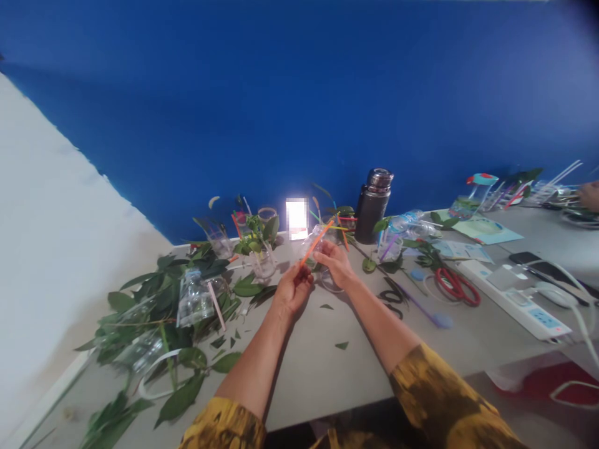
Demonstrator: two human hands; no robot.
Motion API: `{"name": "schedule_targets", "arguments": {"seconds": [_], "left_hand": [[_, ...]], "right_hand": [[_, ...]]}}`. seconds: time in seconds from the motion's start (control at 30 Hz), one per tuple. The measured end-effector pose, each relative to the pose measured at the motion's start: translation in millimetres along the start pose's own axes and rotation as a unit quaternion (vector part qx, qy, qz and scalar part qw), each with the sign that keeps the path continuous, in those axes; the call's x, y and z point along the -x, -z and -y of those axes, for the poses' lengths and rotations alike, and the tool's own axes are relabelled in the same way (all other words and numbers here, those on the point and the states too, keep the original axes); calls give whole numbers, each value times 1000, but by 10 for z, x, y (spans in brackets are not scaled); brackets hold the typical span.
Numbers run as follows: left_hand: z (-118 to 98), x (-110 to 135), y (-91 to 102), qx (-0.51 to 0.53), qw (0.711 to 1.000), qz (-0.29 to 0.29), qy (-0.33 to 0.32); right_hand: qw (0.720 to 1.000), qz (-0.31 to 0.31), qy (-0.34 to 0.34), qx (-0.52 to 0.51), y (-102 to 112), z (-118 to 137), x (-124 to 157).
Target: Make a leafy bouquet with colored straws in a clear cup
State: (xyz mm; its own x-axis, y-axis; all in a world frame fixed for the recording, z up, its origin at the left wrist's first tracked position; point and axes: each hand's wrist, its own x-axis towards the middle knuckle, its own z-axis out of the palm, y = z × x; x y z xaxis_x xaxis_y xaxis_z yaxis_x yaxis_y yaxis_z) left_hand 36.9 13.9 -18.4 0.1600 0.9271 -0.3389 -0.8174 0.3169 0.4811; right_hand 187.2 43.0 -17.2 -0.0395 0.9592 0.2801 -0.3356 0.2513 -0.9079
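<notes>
My left hand (294, 288) is closed, its fingers pinched at the lower end of an orange straw (316, 242). The straw slants up to the right, across a clear plastic cup or cut bottle piece (309, 240). Beside it, my right hand (334, 263) has its fingers curled round that clear piece; its exact shape is hard to make out. Just behind both hands glows a bright phone-sized screen (297, 218). A clear cup with leaves (263, 263) stands left of my hands. Small cut leaf pieces (342, 345) lie on the table in front of them.
Leafy branches and clear plastic bottles (194, 299) cover the left side. A black thermos (373, 206) stands against the blue wall. To the right lie black-handled scissors (391, 297), red-handled scissors (456, 287), a power strip (515, 299) and a dark phone (538, 265). Another person's hand (589, 195) shows far right.
</notes>
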Motion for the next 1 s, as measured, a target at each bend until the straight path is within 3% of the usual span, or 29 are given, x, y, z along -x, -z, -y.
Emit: {"name": "schedule_targets", "arguments": {"seconds": [0.13,0.3,0.5,0.7,0.83,1.0], "left_hand": [[18,-33,20,-11,999,-9,-29],[-70,-95,69,-107,976,-96,-167],[-189,-163,133,-260,899,-166,-311],[-193,-172,171,-370,819,-158,-410],[-186,-179,174,-382,805,-150,-428],[-191,-193,178,-381,807,-150,-425]], "right_hand": [[998,-49,22,17,27,-25,-38],[993,-90,45,60,42,-29,-45],[989,24,23,144,-31,-41,52],[964,106,-19,243,-7,-54,70],[964,127,-7,235,14,-88,48],[958,70,1,277,30,-172,3]]}}
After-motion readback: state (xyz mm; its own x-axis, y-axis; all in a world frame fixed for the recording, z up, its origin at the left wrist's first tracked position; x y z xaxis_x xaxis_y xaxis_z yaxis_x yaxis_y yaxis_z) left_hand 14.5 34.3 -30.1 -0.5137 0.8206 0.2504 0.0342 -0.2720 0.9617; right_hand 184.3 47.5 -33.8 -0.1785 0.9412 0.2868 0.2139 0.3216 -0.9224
